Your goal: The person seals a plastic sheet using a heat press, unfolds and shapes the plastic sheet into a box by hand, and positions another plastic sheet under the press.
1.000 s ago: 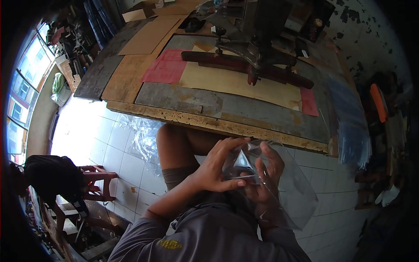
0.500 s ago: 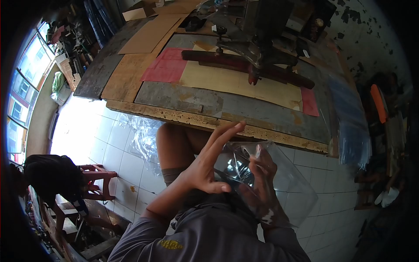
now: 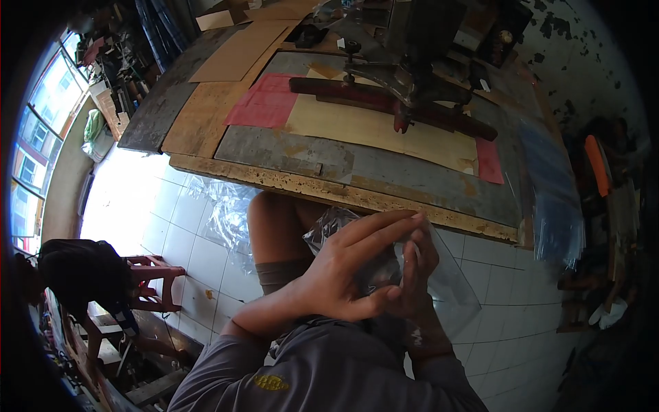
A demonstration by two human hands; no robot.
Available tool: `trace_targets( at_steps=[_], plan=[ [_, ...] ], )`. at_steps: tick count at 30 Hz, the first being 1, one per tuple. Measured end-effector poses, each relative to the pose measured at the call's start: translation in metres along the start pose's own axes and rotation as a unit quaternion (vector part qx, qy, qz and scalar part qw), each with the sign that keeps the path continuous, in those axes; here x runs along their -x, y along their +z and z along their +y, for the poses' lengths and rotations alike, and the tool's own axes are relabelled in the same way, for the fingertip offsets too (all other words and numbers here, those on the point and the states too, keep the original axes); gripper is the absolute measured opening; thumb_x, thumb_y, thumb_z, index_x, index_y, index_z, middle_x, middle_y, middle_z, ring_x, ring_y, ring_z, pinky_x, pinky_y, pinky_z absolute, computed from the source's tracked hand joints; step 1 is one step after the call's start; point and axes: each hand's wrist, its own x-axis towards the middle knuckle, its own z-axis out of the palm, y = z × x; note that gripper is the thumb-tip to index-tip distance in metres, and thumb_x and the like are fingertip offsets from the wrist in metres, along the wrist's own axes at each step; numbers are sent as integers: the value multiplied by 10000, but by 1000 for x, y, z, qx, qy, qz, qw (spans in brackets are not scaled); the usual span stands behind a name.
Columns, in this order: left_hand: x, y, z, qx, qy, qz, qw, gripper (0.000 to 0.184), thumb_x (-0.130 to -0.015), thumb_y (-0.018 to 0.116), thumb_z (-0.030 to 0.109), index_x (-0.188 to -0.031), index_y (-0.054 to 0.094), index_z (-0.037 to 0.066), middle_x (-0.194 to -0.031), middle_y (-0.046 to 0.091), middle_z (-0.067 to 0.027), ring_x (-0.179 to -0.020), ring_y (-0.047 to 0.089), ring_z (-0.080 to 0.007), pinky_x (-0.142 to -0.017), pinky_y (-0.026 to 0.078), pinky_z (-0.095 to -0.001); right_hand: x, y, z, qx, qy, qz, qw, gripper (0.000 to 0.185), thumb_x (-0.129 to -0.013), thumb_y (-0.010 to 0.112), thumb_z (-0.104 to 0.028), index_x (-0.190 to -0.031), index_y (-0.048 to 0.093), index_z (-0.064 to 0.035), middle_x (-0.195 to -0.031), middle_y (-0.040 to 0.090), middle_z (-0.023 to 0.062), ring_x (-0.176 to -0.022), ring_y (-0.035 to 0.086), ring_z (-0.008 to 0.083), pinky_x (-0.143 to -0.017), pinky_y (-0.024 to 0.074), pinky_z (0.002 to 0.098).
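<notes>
A clear plastic sheet or bag [image 3: 456,292] lies between my two hands above my lap, spreading out to the right, with a crumpled part [image 3: 329,226] showing behind the left fingers. My left hand [image 3: 350,264] is curved over the plastic, its fingers stretched toward the right hand and its thumb apart below them. My right hand [image 3: 415,275] is upright with its fingers bent around the plastic, which passes over its wrist. Part of the plastic is hidden behind the left hand.
Before me stands a worktable [image 3: 274,181] with a dark red press bar [image 3: 391,106] over yellow and pink sheets [image 3: 264,103]. Clear plastic sheets [image 3: 549,199] hang at its right edge. Loose plastic [image 3: 230,213] lies on the floor. Another person [image 3: 82,275] bends near a red stool [image 3: 154,278] at left.
My left hand has moved right, back over the plastic and close to my right hand, after opening away from it. The plastic's crumpled part has shifted up and left.
</notes>
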Motion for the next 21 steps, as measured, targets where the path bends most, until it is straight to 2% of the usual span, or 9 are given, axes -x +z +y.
trace_targets(
  at_steps=[4, 6, 8, 9, 11, 12, 14, 21],
  plan=[
    [-2, -1, 1, -17, -5, -7, 1000, 900, -862, 683, 494, -1526, 466, -74, -1528, 533, -262, -1375, 568, -421, -1127, 453, -482, -10, -1, -2, 46, -5, -1, 999, 713, -1057, 596, -417, -1621, 326, -76, -1612, 299, 237, -1494, 334, 498, -1189, 324, 639],
    [-2, -2, 1, -24, -3, -14, 1000, 925, -854, 691, 495, -1542, 442, -71, -1540, 522, -265, -1376, 567, -421, -1127, 452, -484, -7, 0, 1, -31, 46, -51, 997, 717, -1040, 642, -407, -1639, 329, -166, -1628, 267, 240, -1505, 305, 501, -1190, 329, 632],
    [-5, -4, 1, -25, 3, -16, 1000, 944, -849, 696, 490, -1555, 420, -73, -1557, 510, -261, -1377, 568, -418, -1127, 450, -481, -9, 1, 2, -67, 57, -72, 994, 772, -1044, 643, -417, -1655, 251, -154, -1651, 223, 250, -1532, 271, 468, -1216, 307, 598],
    [-6, -4, 2, -26, 6, -18, 999, 954, -846, 699, 488, -1562, 409, -74, -1565, 504, -259, -1378, 568, -416, -1127, 449, -480, -13, 3, 2, -64, 42, -68, 995, 825, -1056, 621, -431, -1662, 173, -96, -1665, 194, 258, -1552, 251, 433, -1241, 282, 568],
    [-7, -4, 4, -23, -1, -20, 1000, 976, -843, 704, 493, -1573, 391, -75, -1575, 498, -252, -1378, 568, -414, -1128, 446, -479, -20, 0, -4, -47, 40, -65, 996, 751, -1057, 627, -424, -1633, 198, -204, -1686, 143, 272, -1560, 230, 444, -1245, 274, 571],
    [-7, -3, 4, -22, -4, -20, 1000, 987, -842, 706, 496, -1578, 382, -76, -1579, 495, -248, -1378, 569, -413, -1129, 445, -478, -24, -4, -10, -33, 53, -67, 996, 655, -1045, 655, -401, -1597, 303, -370, -1694, 119, 278, -1548, 227, 489, -1224, 289, 605],
    [-5, -3, 2, -24, -7, -25, 999, 1000, -840, 712, 505, -1580, 378, -80, -1578, 497, -248, -1382, 564, -413, -1129, 442, -480, -24, -6, -15, -34, 87, -79, 993, 625, -1037, 680, -379, -1572, 394, -527, -1704, 78, 286, -1544, 203, 537, -1209, 295, 634],
    [-8, -6, 5, -53, -13, -36, 998, 984, -847, 713, 522, -1582, 400, -53, -1559, 496, -273, -1403, 528, -433, -1132, 425, -503, -25, -6, -18, -98, 134, -91, 982, 661, -1052, 664, -357, -1604, 340, -520, -1723, -14, 286, -1591, 78, 517, -1240, 244, 616]
  ],
)
